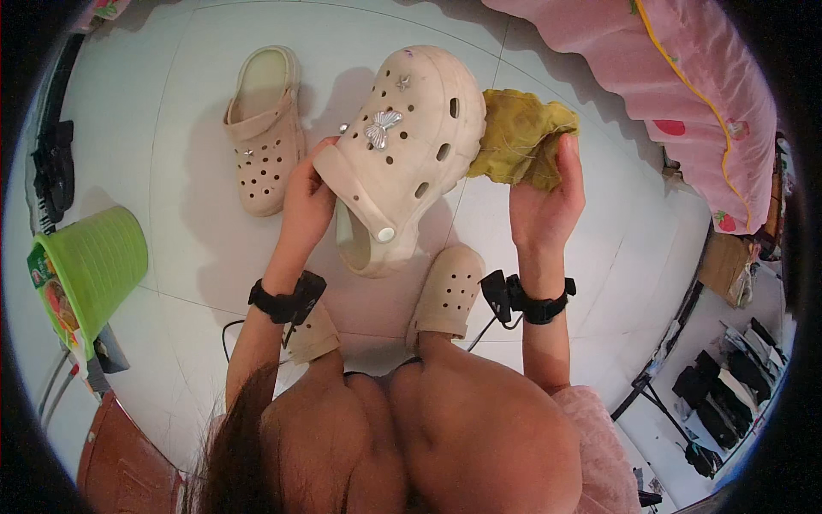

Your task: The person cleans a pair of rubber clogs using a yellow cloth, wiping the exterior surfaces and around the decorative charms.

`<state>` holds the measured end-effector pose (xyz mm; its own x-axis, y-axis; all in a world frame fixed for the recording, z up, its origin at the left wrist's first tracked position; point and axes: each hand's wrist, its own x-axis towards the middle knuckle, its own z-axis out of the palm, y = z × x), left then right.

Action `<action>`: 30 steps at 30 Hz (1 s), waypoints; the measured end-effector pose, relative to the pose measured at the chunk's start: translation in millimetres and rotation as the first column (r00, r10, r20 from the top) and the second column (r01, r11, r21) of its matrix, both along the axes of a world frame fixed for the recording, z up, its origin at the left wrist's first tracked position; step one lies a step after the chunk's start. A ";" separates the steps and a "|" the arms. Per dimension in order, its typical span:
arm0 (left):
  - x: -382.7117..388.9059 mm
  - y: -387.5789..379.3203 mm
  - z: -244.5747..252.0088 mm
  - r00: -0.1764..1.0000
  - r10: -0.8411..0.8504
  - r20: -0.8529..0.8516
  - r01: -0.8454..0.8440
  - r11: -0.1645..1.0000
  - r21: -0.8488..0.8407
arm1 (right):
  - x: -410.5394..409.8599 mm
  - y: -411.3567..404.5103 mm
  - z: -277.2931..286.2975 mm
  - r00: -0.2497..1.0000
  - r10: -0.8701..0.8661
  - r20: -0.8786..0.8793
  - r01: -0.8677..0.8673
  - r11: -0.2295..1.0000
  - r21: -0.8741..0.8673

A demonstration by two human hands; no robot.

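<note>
My left hand [313, 193] grips a beige foam clog [411, 122] near its heel strap and holds it up off the floor. The clog carries a silver butterfly charm [383, 129] and a small star charm, with vent holes over its upper. In my right hand [549, 199] is a yellow-green cloth [520, 138], stained and fraying, lying over the fingers with the thumb along its edge. The cloth's left end meets or passes behind the clog's side; whether they touch I cannot tell. A matching clog [264, 138] rests on the floor at the left, toe towards me.
Beige clogs [449, 289] are on my feet. A green plastic bin [96, 276] with packaging inside stands at the left. Pink printed fabric [681, 83] hangs at the upper right. Shoes [713, 398] sit on a rack at the lower right. Pale tiles [212, 276] cover the floor.
</note>
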<state>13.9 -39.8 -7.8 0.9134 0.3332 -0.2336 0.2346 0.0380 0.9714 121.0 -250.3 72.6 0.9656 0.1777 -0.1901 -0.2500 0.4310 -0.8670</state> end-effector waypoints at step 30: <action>1.6 2.7 9.1 0.995 0.060 0.078 -0.077 0.968 0.238 | -17.9 1.3 -16.2 0.886 0.386 0.257 -0.179 0.796 -0.578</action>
